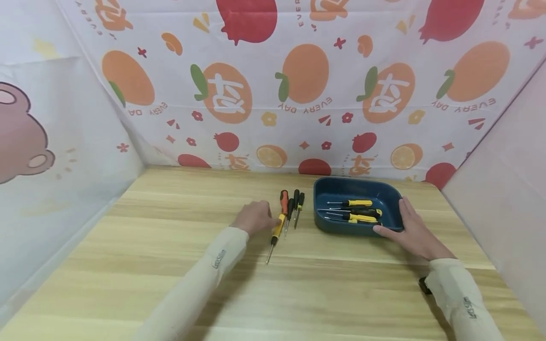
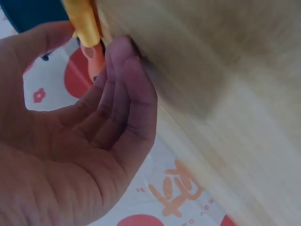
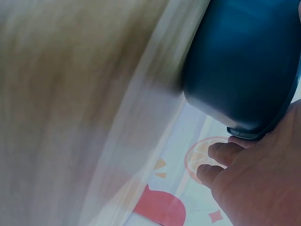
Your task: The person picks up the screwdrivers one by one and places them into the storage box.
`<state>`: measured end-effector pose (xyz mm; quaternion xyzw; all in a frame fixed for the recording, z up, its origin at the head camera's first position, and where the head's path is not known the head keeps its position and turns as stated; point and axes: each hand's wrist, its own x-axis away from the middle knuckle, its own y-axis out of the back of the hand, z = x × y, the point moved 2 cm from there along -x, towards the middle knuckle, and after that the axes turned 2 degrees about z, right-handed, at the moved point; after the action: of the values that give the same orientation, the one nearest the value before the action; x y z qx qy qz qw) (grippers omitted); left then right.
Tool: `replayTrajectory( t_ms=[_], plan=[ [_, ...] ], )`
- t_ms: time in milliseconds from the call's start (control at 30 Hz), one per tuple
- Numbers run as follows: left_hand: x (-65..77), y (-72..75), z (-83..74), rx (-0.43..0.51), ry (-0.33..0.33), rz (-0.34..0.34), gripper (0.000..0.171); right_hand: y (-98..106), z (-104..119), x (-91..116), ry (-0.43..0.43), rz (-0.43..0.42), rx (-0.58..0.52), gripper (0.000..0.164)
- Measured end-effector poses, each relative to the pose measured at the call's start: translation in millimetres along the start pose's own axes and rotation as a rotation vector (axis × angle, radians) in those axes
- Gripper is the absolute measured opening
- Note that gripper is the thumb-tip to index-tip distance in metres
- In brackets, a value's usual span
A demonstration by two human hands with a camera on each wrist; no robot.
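Note:
My left hand (image 1: 255, 218) is at the yellow screwdriver (image 1: 278, 228), its thumb and curled fingers on either side of the yellow handle (image 2: 84, 23). Just beyond lie a red-handled screwdriver (image 1: 284, 201) and several smaller ones with dark handles, one a black screwdriver (image 1: 291, 208). A blue plastic box (image 1: 341, 228) stands to the right, holding several yellow and black screwdrivers (image 1: 360, 203). At its front right corner my right hand (image 1: 415, 234) grips the rim, thumb along the front and fingers on the right side. The right wrist view shows fingers beneath a rim tab (image 3: 244, 134).
A wood-grain table (image 1: 170, 265) carries everything. Behind it hangs a fruit-print cloth (image 1: 264, 132), close to the back of the box. Pale cloth walls (image 1: 64, 189) close off the left and right sides.

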<state>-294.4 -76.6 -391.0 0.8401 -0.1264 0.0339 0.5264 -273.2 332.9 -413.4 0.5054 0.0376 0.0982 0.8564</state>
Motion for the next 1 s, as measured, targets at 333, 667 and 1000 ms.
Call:
replayTrajectory(
  t_ms=[333, 667, 1000],
  plan=[
    [24.4, -11.5, -5.7, -0.010, -0.075, 0.012, 0.045, 2.0, -0.9, 1.3, -0.019, -0.008, 0.010, 0.115],
    [32.2, -14.3, -2.3, 0.029, -0.058, -0.008, 0.024, -0.2, -1.0, 1.4, -0.023, -0.011, 0.010, 0.116],
    [26.8, 16.4, -22.1, 0.035, -0.121, -0.183, 0.025, -1.2, 2.8, 5.1, -0.004, -0.016, 0.000, 0.114]
  ],
)
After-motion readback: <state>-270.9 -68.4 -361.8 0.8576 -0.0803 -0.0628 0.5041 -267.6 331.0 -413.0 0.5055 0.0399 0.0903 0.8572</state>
